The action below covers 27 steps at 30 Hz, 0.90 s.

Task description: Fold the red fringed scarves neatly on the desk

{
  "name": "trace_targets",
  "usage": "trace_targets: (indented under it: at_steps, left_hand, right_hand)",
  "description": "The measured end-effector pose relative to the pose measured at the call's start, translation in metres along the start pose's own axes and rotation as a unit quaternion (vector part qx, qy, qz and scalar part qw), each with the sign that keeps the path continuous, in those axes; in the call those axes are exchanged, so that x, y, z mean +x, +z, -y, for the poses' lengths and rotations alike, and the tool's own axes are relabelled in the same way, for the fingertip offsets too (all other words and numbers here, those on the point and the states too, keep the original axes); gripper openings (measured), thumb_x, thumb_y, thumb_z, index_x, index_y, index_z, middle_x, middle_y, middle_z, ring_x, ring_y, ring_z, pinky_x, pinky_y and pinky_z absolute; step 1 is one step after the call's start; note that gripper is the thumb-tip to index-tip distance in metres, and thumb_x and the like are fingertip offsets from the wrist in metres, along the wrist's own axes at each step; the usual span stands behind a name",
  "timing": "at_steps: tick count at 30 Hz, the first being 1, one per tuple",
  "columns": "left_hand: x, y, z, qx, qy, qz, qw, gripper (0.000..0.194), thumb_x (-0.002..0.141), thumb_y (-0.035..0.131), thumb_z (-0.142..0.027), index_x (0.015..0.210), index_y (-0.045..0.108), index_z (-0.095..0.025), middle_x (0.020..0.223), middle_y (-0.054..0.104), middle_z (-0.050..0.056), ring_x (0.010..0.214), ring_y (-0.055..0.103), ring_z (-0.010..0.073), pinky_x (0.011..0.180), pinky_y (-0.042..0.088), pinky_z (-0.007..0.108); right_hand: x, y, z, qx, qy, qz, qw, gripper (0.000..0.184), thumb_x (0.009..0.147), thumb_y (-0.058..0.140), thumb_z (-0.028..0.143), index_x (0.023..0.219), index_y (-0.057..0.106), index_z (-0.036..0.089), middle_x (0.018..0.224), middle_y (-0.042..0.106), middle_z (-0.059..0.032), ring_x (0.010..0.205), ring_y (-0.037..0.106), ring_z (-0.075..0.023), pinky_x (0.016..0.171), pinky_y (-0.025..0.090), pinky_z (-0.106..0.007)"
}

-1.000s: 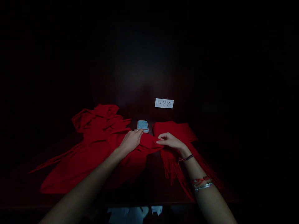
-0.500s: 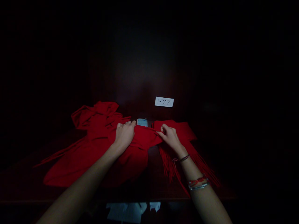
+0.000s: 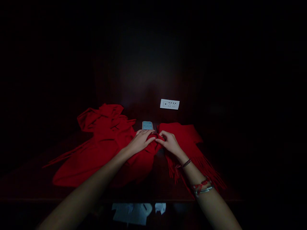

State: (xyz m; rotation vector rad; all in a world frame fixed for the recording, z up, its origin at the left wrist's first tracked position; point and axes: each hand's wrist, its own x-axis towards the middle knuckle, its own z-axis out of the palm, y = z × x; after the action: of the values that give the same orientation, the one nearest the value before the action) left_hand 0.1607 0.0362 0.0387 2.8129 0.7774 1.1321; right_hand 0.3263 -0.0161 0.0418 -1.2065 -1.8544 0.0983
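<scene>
A large red fringed scarf (image 3: pixel 83 166) lies crumpled across the left and middle of the dark table. My left hand (image 3: pixel 141 140) rests on its upper edge, with a bunch of the fabric between thumb and fingers. Close beside it, my right hand (image 3: pixel 170 142) pinches the same edge, its thumb pointing left. A second red scarf (image 3: pixel 183 132), folded flat with long tassels, is on the right, partly behind my right hand and wrist. Just beyond my left fingers lies a phone (image 3: pixel 147 125) with its screen lit.
On the dark wall behind the table is a white power socket (image 3: pixel 169 104). Below the front edge of the table (image 3: pixel 177 200), pale paper-like sheets (image 3: pixel 130 214) show in dim light. The surroundings are very dark.
My left hand has moved right along the scarf's edge, close to my right hand. The stretch of fabric between them is now bunched up, and more of the phone shows.
</scene>
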Motion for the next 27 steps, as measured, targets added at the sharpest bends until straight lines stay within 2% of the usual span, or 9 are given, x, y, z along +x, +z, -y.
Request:
trace_targets:
  at_steps: [3, 6, 9, 11, 14, 17, 21, 23, 27]
  left_hand:
    - [0.0, 0.003, 0.006, -0.08, -0.001, 0.011, 0.997, 0.025, 0.079, 0.041, -0.027, 0.098, 0.053, -0.017, 0.095, 0.058, 0.005, 0.088, 0.052, 0.0152, 0.079, 0.038, 0.025]
    - [0.0, -0.002, 0.009, -0.117, -0.021, -0.008, 0.993, 0.02, 0.077, 0.042, -0.024, 0.085, 0.058, -0.016, 0.089, 0.06, 0.004, 0.085, 0.053, 0.0152, 0.078, 0.038, 0.025]
    - [-0.001, -0.007, 0.007, -0.166, -0.038, 0.006, 0.985, 0.021, 0.076, 0.044, -0.028, 0.084, 0.059, -0.016, 0.088, 0.062, 0.002, 0.083, 0.055, 0.0149, 0.077, 0.039, 0.023]
    - [-0.001, -0.009, 0.003, -0.174, -0.04, 0.027, 0.984, 0.024, 0.076, 0.044, -0.033, 0.084, 0.06, -0.016, 0.087, 0.062, 0.002, 0.082, 0.055, 0.0154, 0.077, 0.039, 0.023]
    - [-0.001, -0.011, -0.001, -0.166, -0.047, 0.029, 0.985, 0.025, 0.077, 0.043, -0.035, 0.081, 0.061, -0.017, 0.084, 0.063, 0.001, 0.08, 0.056, 0.0155, 0.076, 0.039, 0.023]
    - [0.002, -0.013, -0.001, -0.158, -0.056, -0.003, 0.986, 0.023, 0.076, 0.045, -0.033, 0.075, 0.061, -0.016, 0.079, 0.061, 0.002, 0.076, 0.054, 0.0146, 0.073, 0.04, 0.024]
    - [0.006, -0.013, 0.005, -0.152, -0.064, -0.071, 0.984, 0.018, 0.073, 0.046, -0.026, 0.066, 0.058, -0.015, 0.08, 0.057, 0.003, 0.079, 0.051, 0.0146, 0.075, 0.038, 0.025]
    - [0.007, -0.014, 0.012, -0.168, -0.096, -0.088, 0.977, 0.018, 0.074, 0.043, -0.025, 0.067, 0.056, -0.014, 0.075, 0.056, 0.002, 0.075, 0.051, 0.0141, 0.072, 0.039, 0.025]
    - [0.007, -0.021, 0.03, -0.153, -0.199, -0.132, 0.959, 0.023, 0.076, 0.037, -0.028, 0.067, 0.052, -0.014, 0.065, 0.054, 0.001, 0.066, 0.051, 0.0141, 0.064, 0.04, 0.024]
  right_hand:
    - [0.0, 0.0, -0.001, 0.065, 0.017, -0.002, 0.998, 0.019, 0.064, 0.059, 0.032, 0.062, 0.048, 0.017, 0.056, 0.041, 0.0046, 0.052, 0.037, -0.0082, 0.049, 0.027, -0.02]
    - [0.001, -0.003, -0.008, 0.157, 0.06, 0.056, 0.984, 0.022, 0.062, 0.06, 0.035, 0.071, 0.054, 0.016, 0.057, 0.043, 0.0043, 0.052, 0.038, -0.0079, 0.049, 0.028, -0.02]
    - [0.001, -0.005, -0.012, 0.198, 0.088, 0.109, 0.97, 0.025, 0.062, 0.06, 0.037, 0.072, 0.057, 0.014, 0.056, 0.044, 0.0037, 0.052, 0.038, -0.008, 0.05, 0.029, -0.021]
    - [0.001, -0.006, -0.011, 0.196, 0.082, 0.098, 0.972, 0.023, 0.063, 0.059, 0.036, 0.067, 0.057, 0.014, 0.056, 0.045, 0.0031, 0.052, 0.038, -0.008, 0.051, 0.029, -0.021]
    - [0.002, -0.006, -0.007, 0.198, 0.077, 0.042, 0.976, 0.021, 0.062, 0.061, 0.035, 0.064, 0.053, 0.016, 0.056, 0.045, 0.0038, 0.052, 0.037, -0.0075, 0.049, 0.028, -0.02]
    - [0.001, -0.006, -0.003, 0.21, 0.089, 0.039, 0.973, 0.023, 0.06, 0.061, 0.037, 0.064, 0.052, 0.016, 0.057, 0.045, 0.0043, 0.051, 0.037, -0.0068, 0.048, 0.028, -0.02]
    - [-0.001, -0.009, -0.005, 0.222, 0.109, 0.195, 0.949, 0.026, 0.062, 0.059, 0.04, 0.065, 0.054, 0.014, 0.055, 0.045, 0.0047, 0.049, 0.036, -0.0061, 0.047, 0.026, -0.02]
    - [-0.001, -0.012, -0.007, 0.226, 0.111, 0.236, 0.938, 0.027, 0.062, 0.059, 0.039, 0.062, 0.052, 0.013, 0.053, 0.043, 0.0053, 0.049, 0.035, -0.0059, 0.047, 0.026, -0.02]
    - [0.002, -0.017, -0.009, 0.208, 0.1, 0.154, 0.961, 0.028, 0.06, 0.061, 0.037, 0.055, 0.045, 0.015, 0.052, 0.038, 0.0064, 0.049, 0.033, -0.0055, 0.046, 0.023, -0.019]
